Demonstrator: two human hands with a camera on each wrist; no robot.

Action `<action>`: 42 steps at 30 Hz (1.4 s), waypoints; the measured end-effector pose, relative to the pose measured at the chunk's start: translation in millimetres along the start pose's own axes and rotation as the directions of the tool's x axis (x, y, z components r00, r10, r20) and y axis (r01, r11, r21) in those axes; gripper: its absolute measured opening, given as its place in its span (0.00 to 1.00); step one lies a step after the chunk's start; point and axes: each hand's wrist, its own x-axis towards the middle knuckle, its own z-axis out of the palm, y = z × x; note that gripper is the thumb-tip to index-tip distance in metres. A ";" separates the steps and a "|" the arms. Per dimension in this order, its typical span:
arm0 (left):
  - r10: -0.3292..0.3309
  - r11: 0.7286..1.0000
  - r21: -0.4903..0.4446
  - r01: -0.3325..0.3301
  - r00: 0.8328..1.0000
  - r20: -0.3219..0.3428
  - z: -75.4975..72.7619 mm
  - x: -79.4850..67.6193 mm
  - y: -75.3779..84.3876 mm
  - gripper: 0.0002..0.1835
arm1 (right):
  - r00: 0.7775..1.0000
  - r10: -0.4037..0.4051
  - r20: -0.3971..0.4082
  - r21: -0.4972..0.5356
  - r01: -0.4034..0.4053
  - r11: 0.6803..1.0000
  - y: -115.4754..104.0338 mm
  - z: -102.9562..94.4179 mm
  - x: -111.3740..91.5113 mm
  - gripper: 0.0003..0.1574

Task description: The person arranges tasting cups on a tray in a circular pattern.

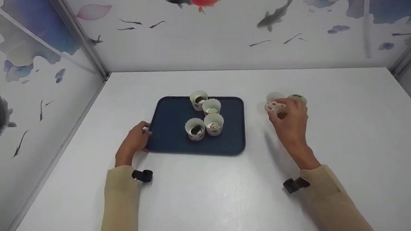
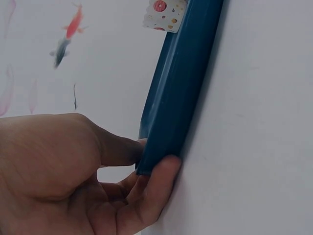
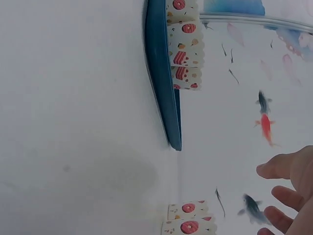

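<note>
A dark blue tray [image 1: 170, 124] is on the table. On its right half are four paper cups [image 1: 213, 124], bunched close together. Each has a wavy rim and little pictures on the outside, and something small sits inside them. The left hand [image 1: 135, 138] holds the left edge of the tray, with the thumb on one side and fingers tucked under.

To the right of the tray are more cups [image 1: 298, 98] of the same kind. The right hand [image 1: 291, 120] is just over them, thumb and fingers loose and a bit apart. It hides part of them, so I can't tell how many there are.

The table [image 1: 194, 192] is big, white and a little shiny, with soft shadows under the arms. Both arms have tan sleeves [image 1: 120, 202].

Behind the table is a white back wall [image 1: 230, 43] with gray fish, a red fish [image 1: 205, 1] and pink petals. The left wall [image 1: 26, 102] has big blue leaves. A gray metal strip [image 1: 76, 24] runs down the corner between them.
</note>
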 end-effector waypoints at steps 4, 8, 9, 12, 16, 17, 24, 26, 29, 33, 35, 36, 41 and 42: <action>0.003 1.000 0.016 -0.003 1.000 -0.005 -1.8 -1.1 0.3 0.23 | 0.999 0.043 0.026 -0.007 -0.042 0.999 6.3 -1.8 1.4 0.24; 0.005 1.000 0.005 -0.005 1.000 0.011 -1.2 -1.3 1.3 0.23 | 0.997 0.069 0.044 -0.013 -0.069 0.998 16.0 -4.4 3.8 0.28; 0.006 1.000 0.000 -0.006 1.000 0.014 -1.0 -1.3 0.9 0.23 | 0.995 0.080 0.056 -0.019 -0.079 0.997 18.5 -5.1 4.5 0.29; 0.009 1.000 0.002 -0.009 1.000 0.019 -1.3 -1.2 -0.2 0.23 | 0.990 0.097 0.100 -0.024 -0.095 0.995 25.1 -7.9 7.6 0.25; 0.014 1.000 0.022 -0.014 1.000 0.012 -1.9 -0.9 -0.8 0.23 | 0.979 0.112 0.171 -0.032 -0.108 0.994 30.9 -12.7 12.3 0.15; 0.015 1.000 0.024 -0.016 1.000 0.011 -2.0 -0.7 -0.9 0.23 | 0.977 0.108 0.185 -0.031 -0.104 0.994 31.8 -13.8 13.1 0.12; 0.011 1.000 0.007 -0.011 1.000 0.008 -2.2 0.0 -1.3 0.23 | 0.964 0.164 0.211 -0.053 -0.156 0.986 35.0 -16.5 15.7 0.17; 0.008 1.000 0.003 -0.008 1.000 0.009 -2.0 0.0 -1.5 0.23 | 0.954 0.214 0.210 -0.052 -0.207 0.977 35.7 -16.2 15.9 0.26; 0.007 1.000 -0.005 -0.007 1.000 0.011 -1.7 -0.2 -1.4 0.23 | 0.934 0.278 0.226 -0.058 -0.272 0.960 37.1 -16.8 15.6 0.42; 0.014 1.000 -0.010 -0.013 1.000 0.018 -0.8 -0.6 -0.3 0.23 | 0.898 0.342 0.278 -0.082 -0.333 0.939 39.7 -18.4 15.1 0.52; 0.015 1.000 -0.011 -0.015 1.000 0.018 -0.4 -0.7 0.1 0.23 | 0.871 0.380 0.311 -0.090 -0.371 0.924 41.0 -18.8 15.6 0.56; 0.017 1.000 -0.009 -0.017 1.000 0.017 -0.3 -0.6 0.2 0.23 | 0.860 0.393 0.327 -0.093 -0.384 0.919 41.7 -18.9 16.1 0.57; 0.017 1.000 -0.012 -0.017 1.000 0.012 -0.8 -0.2 0.7 0.23 | 0.812 0.446 0.377 -0.079 -0.452 0.889 44.5 -19.7 18.3 0.62; 0.020 1.000 -0.013 -0.020 1.000 0.012 -0.9 0.0 1.0 0.23 | 0.810 0.446 0.381 -0.075 -0.454 0.888 44.9 -19.8 18.7 0.62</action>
